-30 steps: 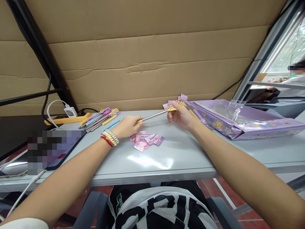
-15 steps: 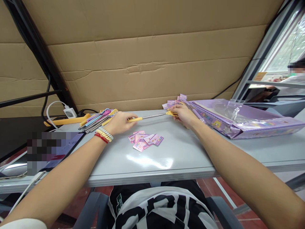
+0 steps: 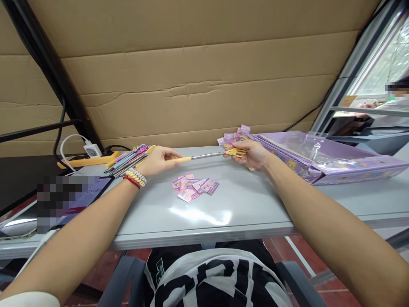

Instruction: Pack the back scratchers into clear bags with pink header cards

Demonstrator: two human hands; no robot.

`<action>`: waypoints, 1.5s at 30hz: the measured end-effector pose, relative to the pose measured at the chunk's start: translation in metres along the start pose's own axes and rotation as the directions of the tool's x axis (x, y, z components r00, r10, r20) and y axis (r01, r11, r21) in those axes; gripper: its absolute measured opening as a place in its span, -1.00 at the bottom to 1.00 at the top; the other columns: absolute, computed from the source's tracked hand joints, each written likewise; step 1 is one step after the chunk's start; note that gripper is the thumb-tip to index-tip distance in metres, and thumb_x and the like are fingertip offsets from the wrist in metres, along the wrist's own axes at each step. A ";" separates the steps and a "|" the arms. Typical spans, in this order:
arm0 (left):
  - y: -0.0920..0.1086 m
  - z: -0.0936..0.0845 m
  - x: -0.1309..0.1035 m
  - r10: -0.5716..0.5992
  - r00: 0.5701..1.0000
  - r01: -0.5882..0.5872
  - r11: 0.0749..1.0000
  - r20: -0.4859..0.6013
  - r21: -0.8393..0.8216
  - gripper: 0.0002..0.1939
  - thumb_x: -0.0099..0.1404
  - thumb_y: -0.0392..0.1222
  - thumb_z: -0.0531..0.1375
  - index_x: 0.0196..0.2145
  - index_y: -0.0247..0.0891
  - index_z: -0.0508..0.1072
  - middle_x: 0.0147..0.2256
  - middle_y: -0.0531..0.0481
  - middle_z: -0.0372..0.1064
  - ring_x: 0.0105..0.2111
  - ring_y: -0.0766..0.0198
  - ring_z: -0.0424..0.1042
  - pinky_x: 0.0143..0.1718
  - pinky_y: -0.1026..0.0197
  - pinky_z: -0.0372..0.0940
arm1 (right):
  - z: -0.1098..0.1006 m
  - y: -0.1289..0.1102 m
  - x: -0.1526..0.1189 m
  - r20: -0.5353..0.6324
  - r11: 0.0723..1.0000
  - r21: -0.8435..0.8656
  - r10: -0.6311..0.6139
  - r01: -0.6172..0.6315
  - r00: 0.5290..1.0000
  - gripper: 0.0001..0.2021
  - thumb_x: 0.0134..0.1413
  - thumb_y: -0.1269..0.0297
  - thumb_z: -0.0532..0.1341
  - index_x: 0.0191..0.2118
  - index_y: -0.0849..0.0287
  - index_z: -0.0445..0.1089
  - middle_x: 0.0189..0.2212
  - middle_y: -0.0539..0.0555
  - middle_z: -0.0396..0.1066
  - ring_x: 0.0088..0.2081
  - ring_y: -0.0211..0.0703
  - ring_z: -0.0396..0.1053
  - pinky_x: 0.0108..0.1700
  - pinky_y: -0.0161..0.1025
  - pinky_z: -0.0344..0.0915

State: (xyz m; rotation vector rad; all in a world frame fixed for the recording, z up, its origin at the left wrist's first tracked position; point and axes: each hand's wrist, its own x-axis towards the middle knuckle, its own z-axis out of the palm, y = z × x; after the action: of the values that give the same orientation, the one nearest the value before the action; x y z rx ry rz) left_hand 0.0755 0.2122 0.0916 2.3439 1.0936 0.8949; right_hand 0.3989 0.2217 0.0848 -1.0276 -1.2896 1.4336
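Note:
A telescopic back scratcher [image 3: 207, 155] with a yellow handle, a metal rod and a yellow claw-shaped head stretches between my hands, just above the table. My left hand [image 3: 161, 160] is closed around the handle end. At the other end, my right hand [image 3: 251, 154] is closed on the claw head, its palm side partly turned up so the prongs show. Below the rod lies a loose pile of small pink and purple cards [image 3: 194, 187]. Beside my left wrist is a bundle of more back scratchers [image 3: 132, 158] in several colours, partly hidden by that hand.
A purple box [image 3: 326, 160] with clear plastic in it lies open on the right of the grey table [image 3: 204, 226]. More small cards [image 3: 230, 137] lie behind my right hand. A phone-like screen [image 3: 86, 196], a white charger [image 3: 92, 149] and cables are left. Cardboard [image 3: 204, 72] walls the back.
My right hand has rolled over and shifted slightly right, so the claw head shows more plainly. My left hand has moved a little left; both still hold the back scratcher.

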 end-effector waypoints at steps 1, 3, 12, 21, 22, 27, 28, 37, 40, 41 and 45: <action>-0.003 -0.002 0.001 -0.012 1.000 0.012 1.000 -0.008 0.012 -0.66 0.04 -0.04 0.27 -0.29 -0.34 0.56 -0.53 -0.01 0.44 -0.54 0.33 0.32 -0.55 0.30 0.18 | 0.001 -0.001 -0.002 0.039 1.000 -0.023 0.015 -0.014 0.999 -0.85 -0.01 0.37 0.17 -0.36 0.36 0.44 -0.45 0.29 0.51 -0.64 -0.31 0.27 -0.72 -0.40 0.01; -0.006 -0.004 0.001 -0.024 1.000 0.024 1.000 -0.013 0.011 -0.67 0.03 -0.03 0.28 -0.32 -0.34 0.56 -0.55 0.00 0.43 -0.54 0.34 0.31 -0.56 0.31 0.16 | 0.003 -0.001 -0.004 0.090 0.997 -0.081 0.028 -0.021 0.995 -0.84 -0.06 0.37 0.22 -0.35 0.37 0.46 -0.45 0.30 0.51 -0.66 -0.33 0.23 -0.72 -0.40 -0.04; 0.002 0.004 -0.002 -0.040 0.999 0.042 0.996 0.029 -0.077 -0.69 0.03 0.00 0.32 -0.41 -0.35 0.53 -0.59 0.04 0.35 -0.59 0.42 0.19 -0.61 0.32 0.04 | 0.016 0.004 -0.008 0.144 0.938 -0.312 -0.111 0.152 0.983 -0.74 -0.20 0.19 0.37 -0.59 0.31 0.42 -0.75 -0.04 0.18 -0.71 -0.48 -0.08 -0.66 -0.36 -0.22; 0.038 0.023 -0.003 -0.384 0.873 0.487 0.635 0.301 -0.600 -0.74 -0.12 -0.18 0.39 -0.53 -0.31 0.39 -0.69 0.13 0.21 -0.76 0.58 -0.12 -0.73 0.36 -0.25 | 0.066 -0.002 -0.026 0.147 0.836 -0.441 -0.292 0.327 0.945 -0.76 -0.16 0.17 0.32 -0.58 0.28 0.45 -0.73 -0.05 0.21 -0.69 -0.44 -0.07 -0.62 -0.31 -0.17; 0.040 0.023 -0.003 -0.393 0.866 0.498 0.624 0.309 -0.602 -0.74 -0.12 -0.19 0.39 -0.53 -0.31 0.39 -0.68 0.13 0.21 -0.76 0.59 -0.13 -0.73 0.36 -0.26 | 0.068 -0.002 -0.027 0.150 0.831 -0.447 -0.294 0.330 0.944 -0.77 -0.16 0.17 0.31 -0.58 0.27 0.45 -0.73 -0.05 0.21 -0.69 -0.44 -0.07 -0.62 -0.31 -0.17; 0.032 0.020 -0.001 -0.269 0.930 0.358 0.823 0.252 -0.442 -0.76 -0.01 -0.10 0.34 -0.48 -0.32 0.45 -0.68 0.11 0.21 -0.72 0.52 0.00 -0.69 0.34 -0.15 | 0.066 -0.001 -0.027 0.193 0.777 -0.513 -0.309 0.364 0.931 -0.81 -0.14 0.21 0.27 -0.51 0.26 0.48 -0.65 -0.01 0.33 -0.64 -0.41 0.04 -0.58 -0.32 -0.04; 0.030 0.020 -0.001 -0.210 0.951 0.283 0.890 0.228 -0.358 -0.75 0.03 -0.06 0.31 -0.46 -0.33 0.47 -0.66 0.09 0.25 -0.69 0.49 0.06 -0.67 0.33 -0.09 | 0.065 0.000 -0.026 0.195 0.774 -0.519 -0.306 0.362 0.932 -0.81 -0.15 0.22 0.27 -0.48 0.26 0.49 -0.62 0.00 0.37 -0.63 -0.39 0.08 -0.56 -0.32 0.01; 0.026 0.039 -0.003 0.229 0.970 -0.242 0.870 0.083 0.429 -0.68 0.34 -0.13 0.01 -0.07 -0.24 0.46 -0.25 -0.08 0.51 -0.30 0.22 0.43 -0.28 0.22 0.21 | 0.079 0.012 -0.023 0.198 0.641 -0.630 -0.414 0.439 0.888 -0.84 -0.13 0.26 0.22 -0.38 0.22 0.44 -0.48 0.04 0.45 -0.42 -0.21 0.36 -0.35 -0.27 0.26; 0.028 0.044 -0.003 0.265 0.959 -0.284 0.862 0.105 0.419 -0.66 0.37 -0.10 -0.03 -0.09 -0.24 0.46 -0.30 -0.07 0.49 -0.35 0.24 0.40 -0.32 0.23 0.19 | 0.084 0.014 -0.025 0.208 0.618 -0.611 -0.477 0.494 0.854 -0.88 -0.13 0.28 0.23 -0.40 0.19 0.37 -0.50 0.02 0.41 -0.43 -0.22 0.35 -0.37 -0.28 0.26; 0.029 0.045 -0.003 0.257 0.960 -0.282 0.867 0.116 0.411 -0.66 0.38 -0.09 -0.04 -0.12 -0.23 0.46 -0.34 -0.05 0.48 -0.39 0.26 0.38 -0.36 0.24 0.16 | 0.084 0.013 -0.026 0.217 0.609 -0.608 -0.489 0.509 0.845 -0.89 -0.14 0.29 0.24 -0.42 0.18 0.35 -0.50 0.01 0.40 -0.44 -0.23 0.34 -0.38 -0.29 0.26; 0.032 0.041 -0.001 0.186 0.971 -0.230 0.893 0.148 0.387 -0.65 0.37 -0.05 -0.06 -0.24 -0.21 0.48 -0.44 0.00 0.42 -0.48 0.29 0.30 -0.44 0.26 0.08 | 0.077 0.009 -0.023 0.254 0.633 -0.572 -0.467 0.521 0.847 -0.86 -0.12 0.24 0.27 -0.48 0.18 0.35 -0.61 -0.04 0.32 -0.55 -0.31 0.24 -0.49 -0.32 0.16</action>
State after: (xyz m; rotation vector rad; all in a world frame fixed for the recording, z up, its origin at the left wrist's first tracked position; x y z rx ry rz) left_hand 0.1201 0.1887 0.0811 2.8570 1.0780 0.6482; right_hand 0.3286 0.1819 0.0841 -0.9075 -2.0041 0.6138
